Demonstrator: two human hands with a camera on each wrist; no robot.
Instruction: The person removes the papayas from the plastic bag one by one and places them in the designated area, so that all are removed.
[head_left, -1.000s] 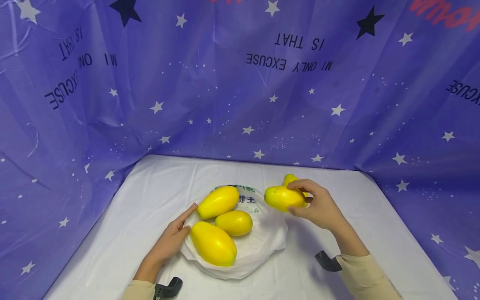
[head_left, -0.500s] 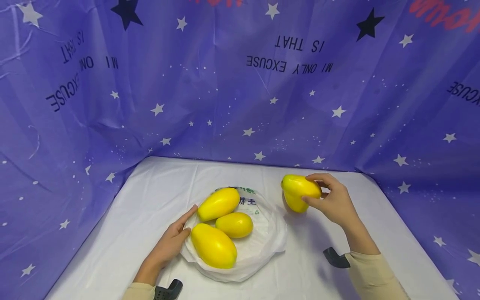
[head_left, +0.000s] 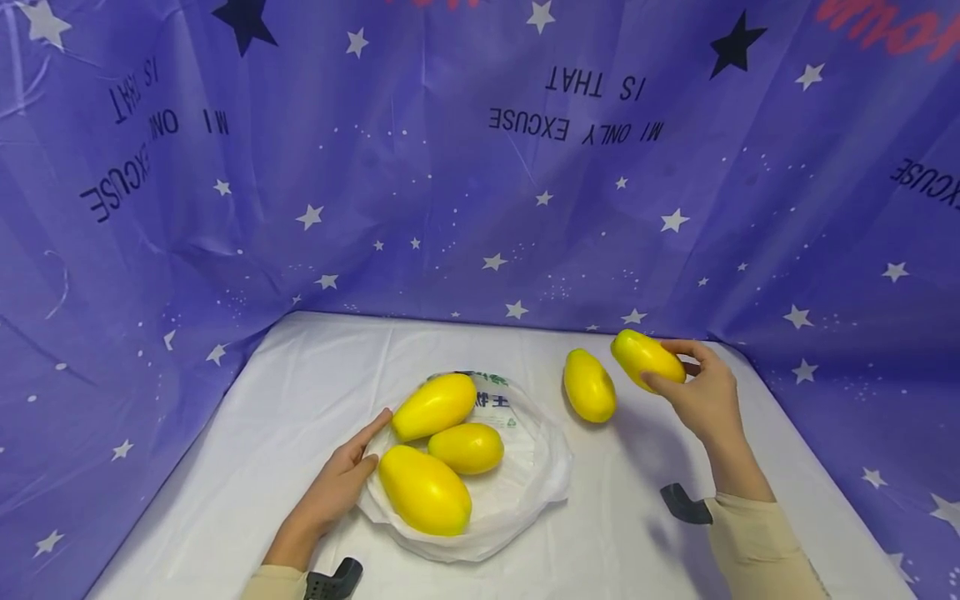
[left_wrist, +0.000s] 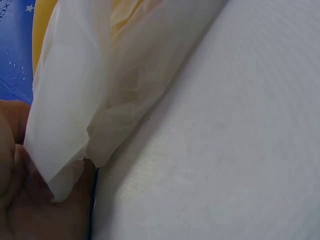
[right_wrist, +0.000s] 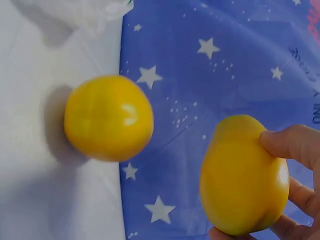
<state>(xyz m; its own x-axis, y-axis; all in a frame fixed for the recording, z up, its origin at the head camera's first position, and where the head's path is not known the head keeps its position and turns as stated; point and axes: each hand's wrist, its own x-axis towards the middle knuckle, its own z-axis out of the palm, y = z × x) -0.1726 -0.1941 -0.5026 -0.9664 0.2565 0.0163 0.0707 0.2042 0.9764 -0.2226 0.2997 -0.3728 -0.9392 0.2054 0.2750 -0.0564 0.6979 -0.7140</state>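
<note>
My right hand (head_left: 708, 396) grips a yellow papaya (head_left: 643, 358) by its rounder end, thumb on one side and fingers on the other, above the right part of the table. The right wrist view shows this held papaya (right_wrist: 242, 182) close up, apart from another papaya (right_wrist: 107, 120) lying on the table. At the left side of a white plastic bag (head_left: 525, 500), my left hand (head_left: 337, 483) holds the rim between thumb and fingers. Inside the rolled-open bag lie three papayas, a large one (head_left: 426, 492) in front, a small one (head_left: 467, 448) and another (head_left: 435, 406) behind.
A white cloth covers the table (head_left: 600, 533). Right of the bag lies a loose papaya (head_left: 589, 387). A purple star-printed curtain (head_left: 480, 208) closes off the back and both sides. Dark wrist mounts (head_left: 684, 505) sit at both sleeves.
My right hand has carried its papaya to the right and back, past the loose papaya, which now shows whole. The left hand and the bag have stayed in place.
</note>
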